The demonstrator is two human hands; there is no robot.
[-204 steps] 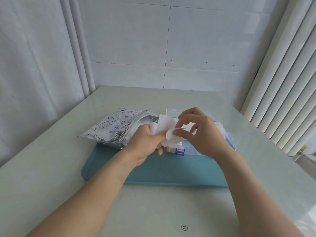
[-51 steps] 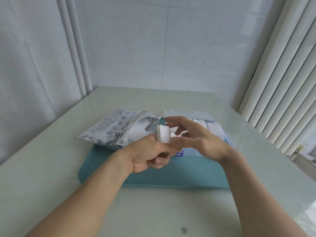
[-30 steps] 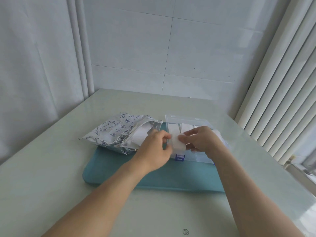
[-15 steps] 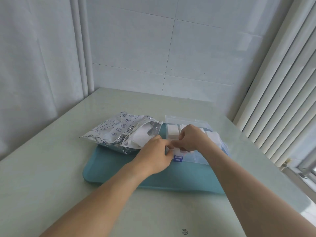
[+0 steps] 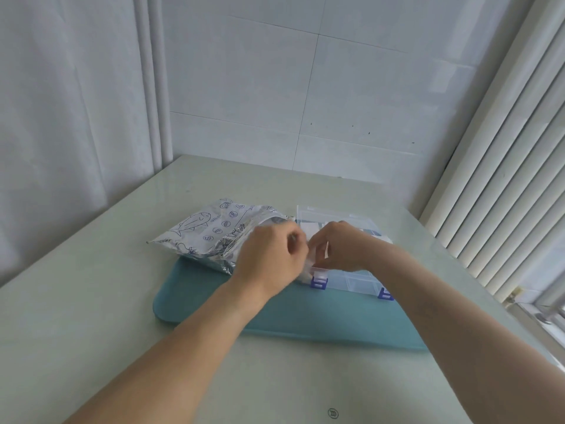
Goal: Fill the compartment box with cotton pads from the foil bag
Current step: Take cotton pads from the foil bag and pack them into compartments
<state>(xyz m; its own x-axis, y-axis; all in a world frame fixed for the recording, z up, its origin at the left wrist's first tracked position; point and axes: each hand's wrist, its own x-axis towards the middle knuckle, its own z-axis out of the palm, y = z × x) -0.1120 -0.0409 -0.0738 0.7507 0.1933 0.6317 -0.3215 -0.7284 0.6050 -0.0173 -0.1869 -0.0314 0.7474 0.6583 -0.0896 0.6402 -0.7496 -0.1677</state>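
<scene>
Pressing cotton pads (image 5: 319,257) into the compartment box's (image 5: 354,275) near-left cell, our left hand (image 5: 272,258) and right hand (image 5: 344,247) pinch them, directly above; the foil bag (image 5: 214,232) lies left, nearest our left hand.

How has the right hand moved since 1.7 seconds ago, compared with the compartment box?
Yes. The right hand has gone down from above the compartment box to its near-left compartments.
</scene>
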